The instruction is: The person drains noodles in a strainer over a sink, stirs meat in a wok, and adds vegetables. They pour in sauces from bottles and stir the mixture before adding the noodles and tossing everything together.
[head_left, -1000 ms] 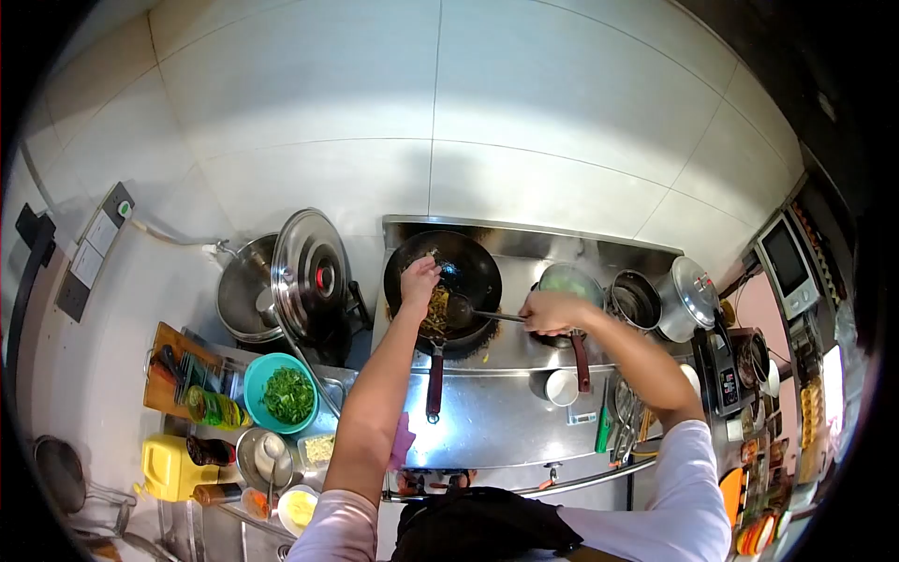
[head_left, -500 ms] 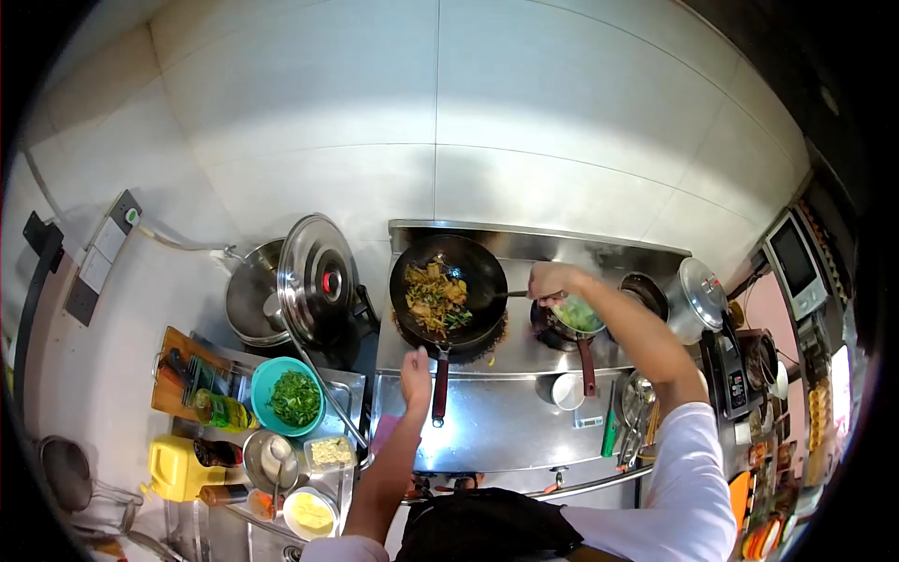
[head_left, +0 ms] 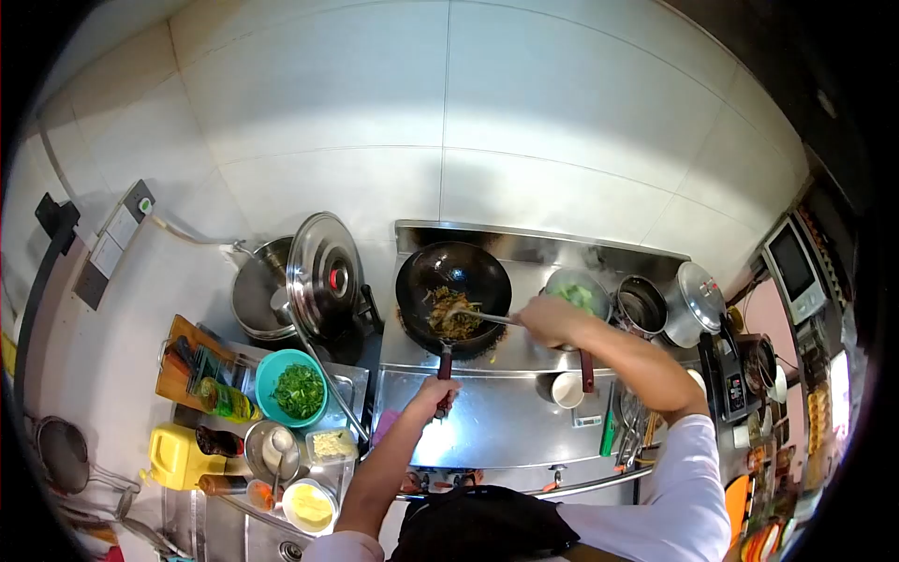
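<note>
My left hand (head_left: 436,397) is closed round the dark handle of the black wok (head_left: 455,260). Stir-fried food (head_left: 453,315), brown and yellow with bits of green, lies low in the wok. In my right hand (head_left: 550,320), closed and reaching across from the right, is a long-handled metal ladle (head_left: 489,317). Its head rests among the food and is partly hidden. Beyond my right hand sits a pan of pale green vegetables (head_left: 575,294), partly covered by my hand and forearm; its brown handle (head_left: 587,371) points toward me.
To the left are a teal bowl of chopped greens (head_left: 324,405), a large steel pot (head_left: 245,296) with its lid (head_left: 325,273) tilted up, and a yellow jug (head_left: 183,468). A small pot (head_left: 641,305), a lidded pot (head_left: 697,300) and a white cup (head_left: 567,390) stand right.
My left hand has taken hold of the wok handle. My right hand has moved slightly down and left, bringing the ladle into the food, which now sits lower and more gathered.
</note>
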`<state>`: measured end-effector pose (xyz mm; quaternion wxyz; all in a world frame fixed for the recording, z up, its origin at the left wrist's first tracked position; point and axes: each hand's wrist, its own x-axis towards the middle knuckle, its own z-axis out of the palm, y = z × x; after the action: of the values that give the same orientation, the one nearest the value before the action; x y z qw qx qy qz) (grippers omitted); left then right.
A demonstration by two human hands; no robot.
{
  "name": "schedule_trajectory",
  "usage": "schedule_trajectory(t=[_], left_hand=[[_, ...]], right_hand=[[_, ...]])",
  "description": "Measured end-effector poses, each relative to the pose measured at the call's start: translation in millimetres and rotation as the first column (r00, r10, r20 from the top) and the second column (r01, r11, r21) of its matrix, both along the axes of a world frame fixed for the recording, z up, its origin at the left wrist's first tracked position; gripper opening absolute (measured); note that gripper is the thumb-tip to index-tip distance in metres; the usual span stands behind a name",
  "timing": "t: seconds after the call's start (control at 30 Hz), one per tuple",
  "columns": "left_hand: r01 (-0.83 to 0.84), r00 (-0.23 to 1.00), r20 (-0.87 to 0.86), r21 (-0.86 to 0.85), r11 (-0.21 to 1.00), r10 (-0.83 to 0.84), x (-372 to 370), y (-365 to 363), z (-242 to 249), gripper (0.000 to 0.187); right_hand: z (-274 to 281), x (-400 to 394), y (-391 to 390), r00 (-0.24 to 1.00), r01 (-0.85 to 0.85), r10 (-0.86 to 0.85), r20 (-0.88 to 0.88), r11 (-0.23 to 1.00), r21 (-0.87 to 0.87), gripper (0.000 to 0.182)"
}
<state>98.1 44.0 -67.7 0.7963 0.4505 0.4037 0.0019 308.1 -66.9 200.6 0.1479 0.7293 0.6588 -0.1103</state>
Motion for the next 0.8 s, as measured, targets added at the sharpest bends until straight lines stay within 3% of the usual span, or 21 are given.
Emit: schedule_trajectory(t=[0.03,0.1,0.17,0.23,0.27,0.3,0.33,0.37,0.4,0.43,0.5,0.53,0.57,0.63,0.67,0.7,0.77,0.8], left_hand=[[0.006,1.0,0.001,-0.001,1.0,-0.006,0,1,17,0.028],[0.045,0.999,0.014,-0.035,0.998,-0.045,0,6,43,0.027],[0.053,0.998,0.021,-0.057,0.997,-0.052,9,13,62,0.026],[0.033,0.991,0.126,0.073,0.997,-0.042,12,7,74,0.025],[0.063,0.996,0.048,0.194,0.979,-0.074,10,-3,91,0.025],[-0.002,0.992,0.123,0.242,0.97,-0.029,4,-15,67,0.024],[-0.078,0.988,0.147,0.264,0.961,0.04,-8,-31,53,0.024],[-0.053,0.992,0.122,0.319,0.946,0.014,-29,-45,51,0.023],[-0.142,0.989,0.09,0.37,0.918,0.117,-36,-57,-7,0.022],[-0.009,1.0,0.026,0.312,0.95,0.001,-56,-67,61,0.02],[-0.045,0.999,0.019,0.115,0.992,0.043,-40,-51,47,0.02],[0.013,0.998,0.057,0.194,0.981,-0.024,-27,-38,79,0.021],[0.007,0.997,0.07,0.204,0.979,-0.022,-33,-39,85,0.021],[0.022,0.986,0.157,0.183,0.983,-0.051,-35,-32,95,0.021],[0.013,0.998,0.058,0.165,0.986,-0.023,-51,-43,111,0.023],[0.03,0.999,0.012,0.084,0.996,-0.031,-60,-49,144,0.025],[0.011,0.979,0.202,0.04,0.999,-0.019,-40,-34,102,0.028],[0.008,0.976,0.216,0.046,0.999,-0.017,-41,-37,102,0.028]], right_hand=[[20,-7,-15,1.0,0.006,-0.006,0.001,1.0,-0.001,0.018],[51,-20,-39,0.998,0.063,-0.057,0.04,0.984,-0.168,0.016],[29,-21,-45,0.994,0.107,-0.107,0.004,0.986,-0.129,0.019],[-16,-26,-54,0.987,0.154,-0.158,-0.035,0.984,-0.091,0.023],[-45,-28,-53,0.976,0.207,-0.206,-0.069,0.978,0.003,0.026],[-60,-31,-53,0.962,0.261,-0.25,-0.108,0.96,0.101,0.029],[-50,-35,-65,0.964,0.257,-0.247,-0.096,0.959,0.118,0.029],[-31,-47,-89,0.964,0.246,-0.233,-0.125,0.965,0.093,0.029],[-20,-50,-98,0.963,0.236,-0.222,-0.152,0.968,0.08,0.03],[-21,-44,-88,0.963,0.241,-0.225,-0.146,0.966,0.099,0.03],[-53,-57,-80,0.951,0.249,-0.217,-0.22,0.96,0.129,0.027],[-68,-55,-52,0.897,0.383,-0.351,-0.269,0.921,0.073,0.027],[-63,-56,-56,0.902,0.379,-0.346,-0.26,0.921,0.087,0.027],[-40,-48,-59,0.954,0.261,-0.237,-0.183,0.958,0.121,0.025],[-20,-45,-77,0.984,0.114,-0.095,-0.149,0.985,0.128,0.021],[-19,-37,-65,0.984,0.118,-0.098,-0.148,0.984,0.132,0.021],[-52,-46,-52,0.968,0.21,-0.202,-0.148,0.977,0.042,0.028],[-61,-49,-30,0.938,0.303,-0.304,-0.167,0.952,-0.035,0.028]])
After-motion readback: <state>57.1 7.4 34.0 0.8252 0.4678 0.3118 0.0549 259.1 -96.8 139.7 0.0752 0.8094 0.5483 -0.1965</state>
